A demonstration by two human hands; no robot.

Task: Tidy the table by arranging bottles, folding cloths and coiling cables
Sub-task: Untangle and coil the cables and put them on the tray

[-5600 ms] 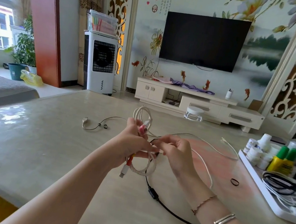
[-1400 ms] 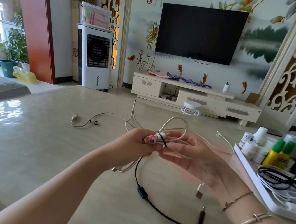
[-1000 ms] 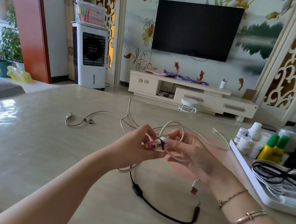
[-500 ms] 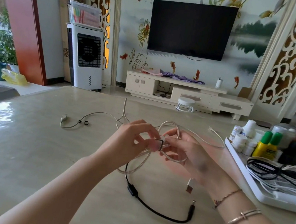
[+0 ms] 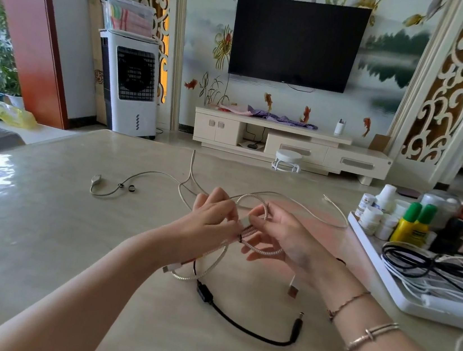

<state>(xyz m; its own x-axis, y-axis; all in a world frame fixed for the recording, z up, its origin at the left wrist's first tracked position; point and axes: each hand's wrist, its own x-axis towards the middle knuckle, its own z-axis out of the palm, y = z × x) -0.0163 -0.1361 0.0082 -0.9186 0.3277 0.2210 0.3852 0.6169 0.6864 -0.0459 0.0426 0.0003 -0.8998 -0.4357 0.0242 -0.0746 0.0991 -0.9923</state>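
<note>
— What do we have in our hands?
— Our left hand [image 5: 212,223] and right hand [image 5: 281,235] both pinch the braided cable [image 5: 262,248] above the desk [image 5: 41,224]; where the fingers meet, the grip hides its middle, and we cannot tell what binds it there.
— Below them?
— A black cable [image 5: 248,329] lies on the desk; a thin white cable [image 5: 142,175] lies farther off.
— The tray [image 5: 381,277]?
— It holds coiled cables [image 5: 432,269], two green-capped bottles [image 5: 413,226] and small white jars [image 5: 370,218], their labels too small to read. The frame cuts off its right end.
</note>
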